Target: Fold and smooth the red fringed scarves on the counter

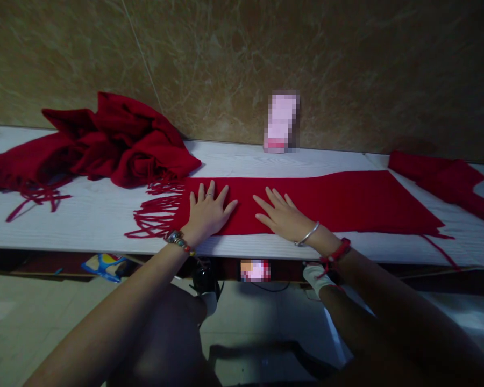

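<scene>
A red fringed scarf (347, 201) lies spread flat along the white wood-grain surface, its fringe (157, 215) pointing left. My left hand (210, 212) rests palm down near the fringed end, fingers spread. Farther right along the same cloth, my right hand (282, 215) also lies flat with its fingers apart. Neither hand grips anything. At the scarf's right end the edge slants, and a few loose strands hang over the front edge of the surface.
A crumpled red fringed cloth (137, 140) is heaped at the left. Another red cloth (439, 177) lies at the right. A blurred pink object (281, 121) leans on the brown marbled wall (226, 64). Below the white surface (234, 244) are a blue-and-yellow packet (105, 266) and a blurred screen-like item (255, 270).
</scene>
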`<state>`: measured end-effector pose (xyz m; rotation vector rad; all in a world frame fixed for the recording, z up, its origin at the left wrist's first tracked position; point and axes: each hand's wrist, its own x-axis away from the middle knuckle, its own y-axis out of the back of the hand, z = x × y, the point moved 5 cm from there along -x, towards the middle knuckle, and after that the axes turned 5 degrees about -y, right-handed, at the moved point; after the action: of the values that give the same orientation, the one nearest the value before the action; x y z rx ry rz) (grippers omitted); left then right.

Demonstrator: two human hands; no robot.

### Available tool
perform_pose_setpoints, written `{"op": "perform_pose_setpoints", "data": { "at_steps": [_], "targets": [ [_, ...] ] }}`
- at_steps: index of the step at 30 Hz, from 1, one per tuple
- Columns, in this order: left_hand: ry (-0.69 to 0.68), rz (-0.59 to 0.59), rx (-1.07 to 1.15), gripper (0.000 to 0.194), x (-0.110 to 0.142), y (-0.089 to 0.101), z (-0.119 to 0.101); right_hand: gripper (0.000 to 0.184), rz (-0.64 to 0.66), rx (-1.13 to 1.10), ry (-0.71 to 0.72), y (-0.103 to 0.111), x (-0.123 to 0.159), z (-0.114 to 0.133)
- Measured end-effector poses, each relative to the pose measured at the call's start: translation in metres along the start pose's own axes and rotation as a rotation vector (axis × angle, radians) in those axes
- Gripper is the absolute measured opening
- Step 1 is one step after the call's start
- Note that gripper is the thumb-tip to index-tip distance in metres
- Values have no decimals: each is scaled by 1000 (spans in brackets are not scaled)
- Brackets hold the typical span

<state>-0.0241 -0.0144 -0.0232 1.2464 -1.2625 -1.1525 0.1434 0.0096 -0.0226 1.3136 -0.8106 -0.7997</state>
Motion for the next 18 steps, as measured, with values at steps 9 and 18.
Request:
{"op": "perform_pose_setpoints", "data": {
  "at_steps": [9,18],
  "targets": [
    [6,0,-21,60,-1,-1,2,54,44,73,-39,-4,18,-30],
    [-5,4,-1,60,0,0,2,53,36,90,-189,-11,36,-93]
  ]
}}
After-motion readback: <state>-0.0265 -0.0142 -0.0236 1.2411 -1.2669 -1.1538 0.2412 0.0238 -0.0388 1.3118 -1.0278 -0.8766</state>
